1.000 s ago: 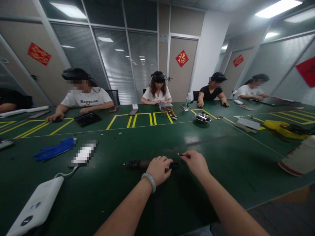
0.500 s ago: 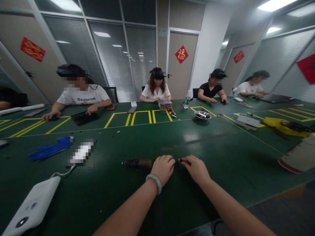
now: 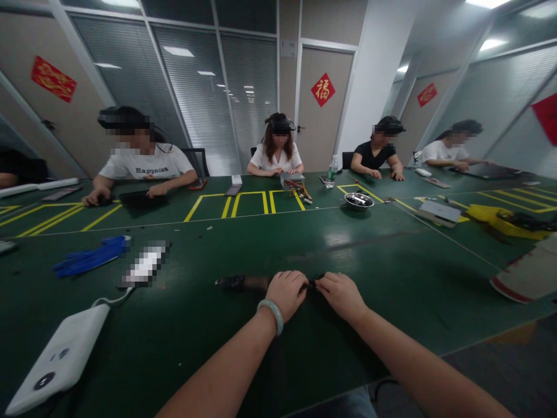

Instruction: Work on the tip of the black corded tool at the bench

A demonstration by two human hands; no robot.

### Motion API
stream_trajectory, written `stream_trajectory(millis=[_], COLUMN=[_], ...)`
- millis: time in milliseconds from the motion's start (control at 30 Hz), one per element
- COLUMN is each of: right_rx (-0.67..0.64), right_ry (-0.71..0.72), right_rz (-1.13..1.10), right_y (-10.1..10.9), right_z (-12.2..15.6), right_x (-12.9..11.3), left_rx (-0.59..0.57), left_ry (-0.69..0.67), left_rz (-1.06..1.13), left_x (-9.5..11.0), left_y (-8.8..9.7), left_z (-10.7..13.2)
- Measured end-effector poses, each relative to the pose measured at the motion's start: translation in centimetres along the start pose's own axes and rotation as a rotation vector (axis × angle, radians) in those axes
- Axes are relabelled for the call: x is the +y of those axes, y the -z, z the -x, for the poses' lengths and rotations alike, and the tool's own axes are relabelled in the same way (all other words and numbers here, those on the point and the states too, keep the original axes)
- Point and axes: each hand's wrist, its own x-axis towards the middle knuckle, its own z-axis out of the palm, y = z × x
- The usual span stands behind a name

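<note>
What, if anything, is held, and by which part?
Left hand: the dark cylinder, near its right end. Right hand: pinched beside that end; what it holds is hidden.

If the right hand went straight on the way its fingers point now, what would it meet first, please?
Probably the dark end of the cylindrical tool between the hands, then the left hand. The right hand seems almost touching that end; depth is unclear.

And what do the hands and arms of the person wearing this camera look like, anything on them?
Both the left hand and right hand are ungloved, and no sleeves show on the forearms. A smooth, rounded, pale grey-green bangle circles the left wrist; the right wrist has none.
</note>
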Motion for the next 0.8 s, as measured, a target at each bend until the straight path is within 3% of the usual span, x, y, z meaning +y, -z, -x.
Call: stream_trajectory(millis=[800], right_rx=[0.012], right_ry=[0.04], right_rz=[0.092], right_y=[-0.24], right_z=[0.5], right_x=[-0.87], left_rx=[-0.002], left_ry=[-0.008], left_rz=[0.012], left_x=[-0.17], left_y=[0.06], left_z=[0.18])
